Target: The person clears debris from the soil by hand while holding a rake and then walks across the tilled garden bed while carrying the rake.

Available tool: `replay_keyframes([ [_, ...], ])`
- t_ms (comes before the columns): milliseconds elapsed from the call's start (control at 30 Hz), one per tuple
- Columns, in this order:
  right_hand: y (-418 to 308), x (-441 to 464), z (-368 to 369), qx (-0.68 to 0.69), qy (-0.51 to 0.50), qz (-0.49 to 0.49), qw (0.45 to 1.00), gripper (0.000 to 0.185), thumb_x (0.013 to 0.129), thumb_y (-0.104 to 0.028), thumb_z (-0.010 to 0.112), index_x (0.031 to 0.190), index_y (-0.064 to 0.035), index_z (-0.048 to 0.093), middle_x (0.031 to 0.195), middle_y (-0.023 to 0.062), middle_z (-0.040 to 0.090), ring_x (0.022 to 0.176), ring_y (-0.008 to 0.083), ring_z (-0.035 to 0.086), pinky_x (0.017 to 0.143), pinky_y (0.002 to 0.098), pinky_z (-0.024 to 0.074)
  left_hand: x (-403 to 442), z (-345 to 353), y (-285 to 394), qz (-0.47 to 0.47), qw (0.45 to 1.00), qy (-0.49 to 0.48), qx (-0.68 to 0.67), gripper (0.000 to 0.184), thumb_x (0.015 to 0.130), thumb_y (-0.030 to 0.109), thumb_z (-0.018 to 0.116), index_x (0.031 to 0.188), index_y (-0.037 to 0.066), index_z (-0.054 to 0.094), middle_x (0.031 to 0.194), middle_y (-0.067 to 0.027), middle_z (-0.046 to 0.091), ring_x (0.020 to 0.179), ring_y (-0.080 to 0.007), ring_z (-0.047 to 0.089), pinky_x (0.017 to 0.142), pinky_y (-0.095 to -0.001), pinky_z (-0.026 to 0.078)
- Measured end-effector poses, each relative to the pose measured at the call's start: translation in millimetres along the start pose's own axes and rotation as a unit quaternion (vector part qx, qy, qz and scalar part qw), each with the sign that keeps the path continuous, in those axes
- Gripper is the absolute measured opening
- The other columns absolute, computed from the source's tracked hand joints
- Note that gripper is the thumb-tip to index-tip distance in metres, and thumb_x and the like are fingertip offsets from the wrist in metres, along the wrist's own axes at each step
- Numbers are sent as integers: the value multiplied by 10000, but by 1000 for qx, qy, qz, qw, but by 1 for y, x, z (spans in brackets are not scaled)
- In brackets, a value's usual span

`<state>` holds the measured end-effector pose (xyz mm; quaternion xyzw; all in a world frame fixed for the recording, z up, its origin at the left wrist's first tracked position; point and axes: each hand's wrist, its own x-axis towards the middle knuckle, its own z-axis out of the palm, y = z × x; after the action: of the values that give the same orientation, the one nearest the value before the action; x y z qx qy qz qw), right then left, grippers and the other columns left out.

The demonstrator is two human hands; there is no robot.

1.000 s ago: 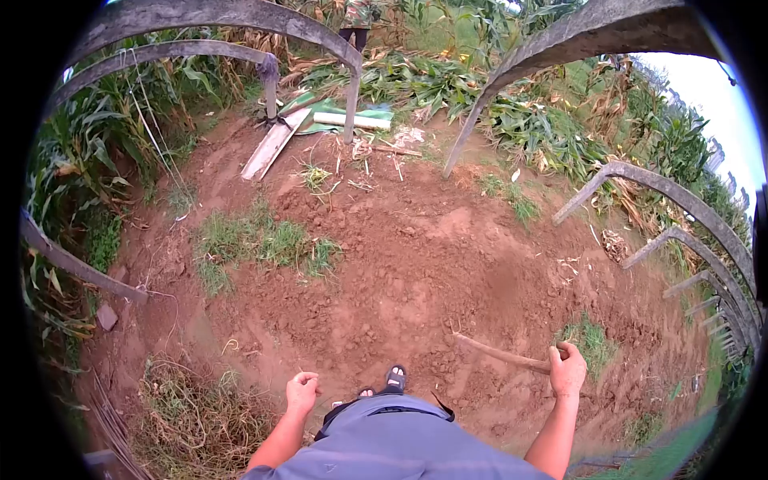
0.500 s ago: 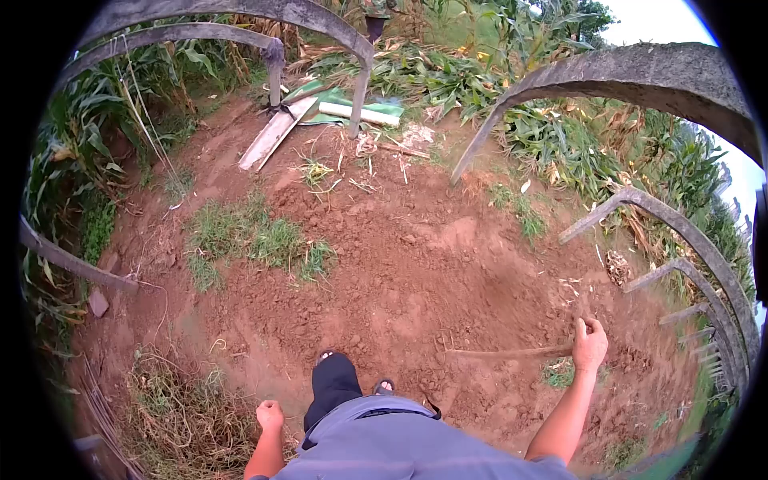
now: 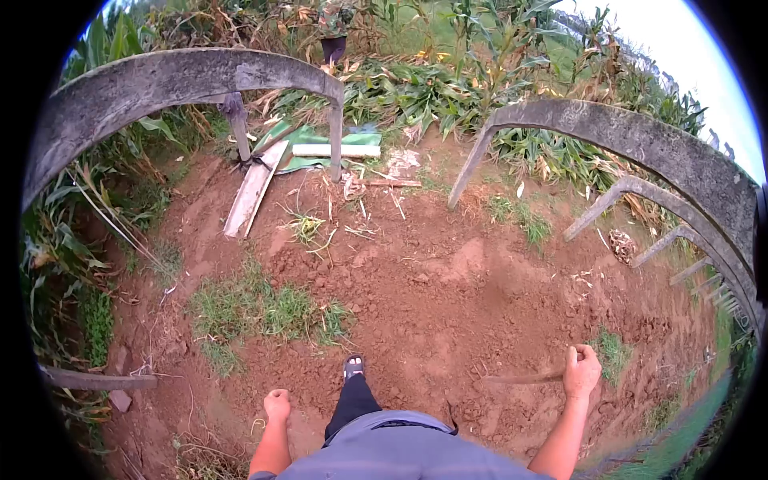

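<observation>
My right hand [image 3: 582, 373] is closed around one end of a brown wooden stick [image 3: 524, 378]. The stick points left, low over the reddish soil [image 3: 432, 320], and its far end is blurred against the ground. On the other side my left hand [image 3: 278, 406] is curled into a fist at hip height, with nothing visible in it. One sandalled foot [image 3: 354, 366] is forward on the dirt, just below a patch of grass [image 3: 280, 308].
Concrete arches [image 3: 192, 76] stand to the left, and more arches [image 3: 640, 140] line the right. A long board [image 3: 256, 192] and a white strip [image 3: 336, 150] lie ahead beside green sheeting. Cut corn stalks [image 3: 408, 96] are heaped behind, where another person [image 3: 334, 32] stands.
I have stepped forward, so the arches and grass shift in view. The stick has moved along with my right hand. My left hand has risen slightly in the picture, still closed.
</observation>
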<state>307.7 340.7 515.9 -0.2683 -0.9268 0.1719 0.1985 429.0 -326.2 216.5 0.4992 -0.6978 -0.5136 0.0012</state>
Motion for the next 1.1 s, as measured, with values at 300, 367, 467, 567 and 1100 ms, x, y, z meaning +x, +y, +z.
replay_keyframes([
  [300, 23, -74, -9, 13, 89, 138, 986, 227, 882, -220, 662, 897, 6, 676, 738, 97, 625, 676, 219, 570, 675, 368, 477, 80, 3, 118, -20, 989, -107, 103, 172, 821, 167, 647, 877, 34, 742, 767, -78, 712, 659, -163, 676, 613, -310, 543],
  [367, 18, -76, -14, 17, 89, 152, 984, 234, 887, -223, 659, 904, 10, 672, 744, 96, 622, 683, 213, 567, 680, 363, 476, 51, 17, 146, -3, 978, -139, 156, 170, 821, 165, 647, 888, 41, 743, 774, -78, 713, 668, -158, 676, 614, -311, 544],
  [467, 29, -75, -12, 44, 101, 152, 982, 217, 891, -208, 656, 915, 7, 669, 758, 93, 629, 689, 205, 576, 678, 355, 478, 38, 29, 139, 23, 961, -190, 200, 167, 820, 161, 649, 905, 52, 742, 782, -75, 715, 667, -157, 676, 606, -318, 545],
  [567, 32, -65, -15, 77, 117, 139, 980, 192, 893, -190, 652, 923, -2, 670, 763, 88, 635, 689, 197, 587, 670, 350, 481, 8, 30, 144, 14, 955, -204, 214, 163, 817, 162, 651, 903, 59, 744, 783, -70, 716, 657, -165, 680, 606, -324, 548],
  [1100, 55, -75, 22, 304, 144, 102, 936, 179, 974, -158, 597, 975, 21, 614, 840, 31, 594, 756, 120, 537, 667, 276, 449, 6, 46, 168, 38, 956, -240, 165, 154, 800, 125, 666, 892, 18, 728, 762, -73, 690, 594, -161, 633, 543, -316, 521],
])
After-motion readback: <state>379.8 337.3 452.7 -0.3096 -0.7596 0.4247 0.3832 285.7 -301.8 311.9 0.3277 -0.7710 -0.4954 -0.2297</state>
